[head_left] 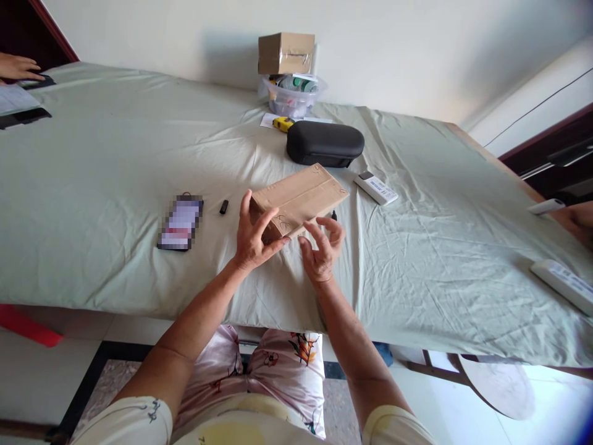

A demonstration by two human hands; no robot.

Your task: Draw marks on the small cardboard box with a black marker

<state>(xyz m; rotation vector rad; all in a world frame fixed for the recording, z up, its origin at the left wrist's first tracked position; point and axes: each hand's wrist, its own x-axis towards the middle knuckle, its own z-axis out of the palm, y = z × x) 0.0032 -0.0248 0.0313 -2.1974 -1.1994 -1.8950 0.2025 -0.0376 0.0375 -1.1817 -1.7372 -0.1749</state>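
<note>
A brown cardboard box (301, 194) is tilted over the cloth in front of me, with pen marks at its corners and a tape seam along its upper face. My left hand (252, 241) grips its near left end, thumb below and fingers over the edge. Beside the box's near long edge is my right hand (322, 250), its fingers curved and apart; whether a fingertip touches the cardboard is hard to tell. A small dark object (334, 215) shows just behind the right fingers, partly hidden.
Left of the box lie a small black stick (223, 207) and a phone (181, 224). Beyond it are a black zip case (325, 143), a yellow tape measure (283, 123), a plastic tub (296, 102) and another box (286, 54). A white pack (375, 188) lies right. Other people's hands (18, 67) show at both sides.
</note>
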